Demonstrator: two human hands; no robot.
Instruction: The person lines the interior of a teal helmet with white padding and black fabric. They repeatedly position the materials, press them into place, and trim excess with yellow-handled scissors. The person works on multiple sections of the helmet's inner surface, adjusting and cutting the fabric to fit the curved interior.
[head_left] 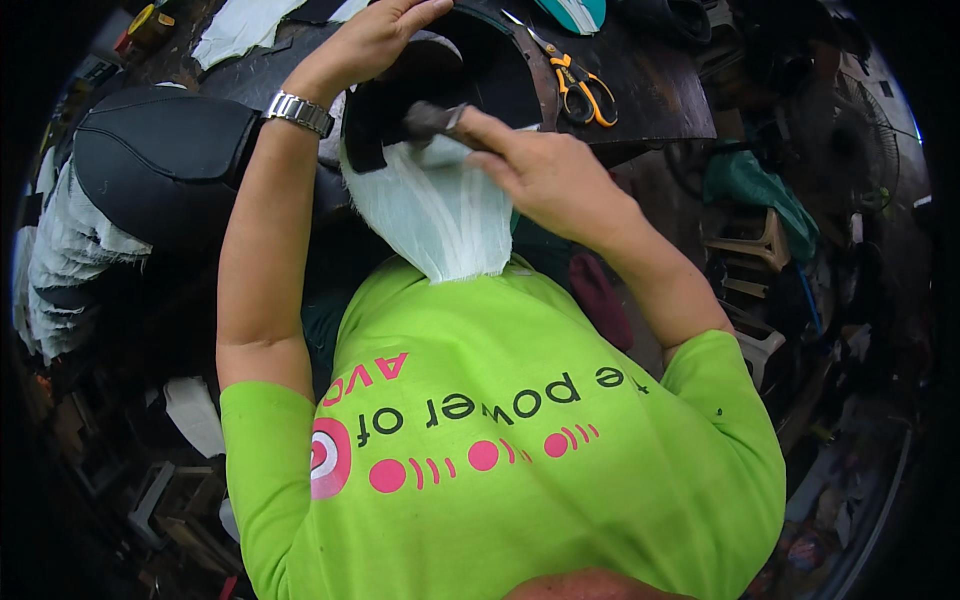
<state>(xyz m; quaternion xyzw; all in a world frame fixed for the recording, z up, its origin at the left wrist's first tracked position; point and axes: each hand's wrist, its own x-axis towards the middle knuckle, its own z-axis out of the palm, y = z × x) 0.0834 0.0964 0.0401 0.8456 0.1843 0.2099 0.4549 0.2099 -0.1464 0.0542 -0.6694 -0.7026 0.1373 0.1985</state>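
Observation:
A dark, blunt-ended tool is gripped in my right hand, its end over the upper part of a pale white fabric piece. I cannot tell whether it is a brush or a hammer. The fabric hangs down toward my shirt and has frayed edges and long folds. Behind it is a black curved piece, partly covered by the fabric. My left hand, with a metal watch at the wrist, is at the far left edge of that piece. One finger stretches out; the others are cut off by the picture's edge.
Orange-handled scissors lie on the dark table to the right. A black padded piece with white fabric below is at left. Plastic stools and a green bag stand at right. White cloth lies far left.

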